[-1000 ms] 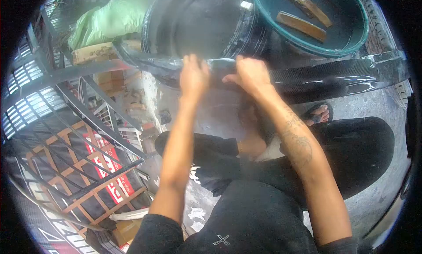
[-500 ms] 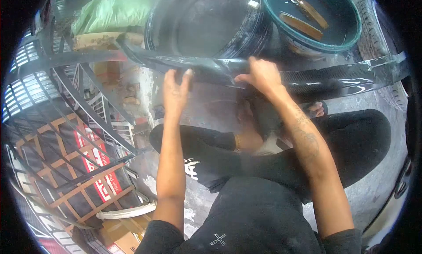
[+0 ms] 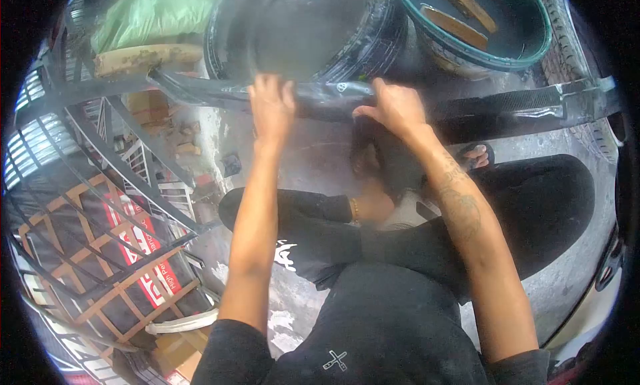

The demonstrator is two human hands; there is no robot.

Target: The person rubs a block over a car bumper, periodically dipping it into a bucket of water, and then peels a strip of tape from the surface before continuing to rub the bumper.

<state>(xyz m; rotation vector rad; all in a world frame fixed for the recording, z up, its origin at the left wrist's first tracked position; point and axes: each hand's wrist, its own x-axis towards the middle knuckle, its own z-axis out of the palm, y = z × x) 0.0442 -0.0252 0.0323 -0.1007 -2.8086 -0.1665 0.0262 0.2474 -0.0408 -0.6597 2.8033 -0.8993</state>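
A long, glossy black trim panel (image 3: 493,108) with a carbon-weave look stretches across the upper part of the view, above my crossed legs. My right hand (image 3: 399,108) grips it right of the middle, thumb on the near face and fingers over the top edge. Left of that, my left hand (image 3: 272,108) lies across the panel with its fingers bent over the upper edge. Whether anything small sits under the left fingers is hidden. A small pale mark shows on the panel between the two hands.
Beyond the panel stand a large dark round tub (image 3: 300,32) and a teal bucket (image 3: 477,52) holding water and two brown blocks (image 3: 453,26). A tyre (image 3: 563,45) is at right. A metal frame (image 3: 127,158), a green bag (image 3: 157,15) and a cardboard box (image 3: 180,352) are on the left.
My left hand has moved up across the panel, its fingers now over the top edge. My right hand keeps its grip. The view has shifted slightly.
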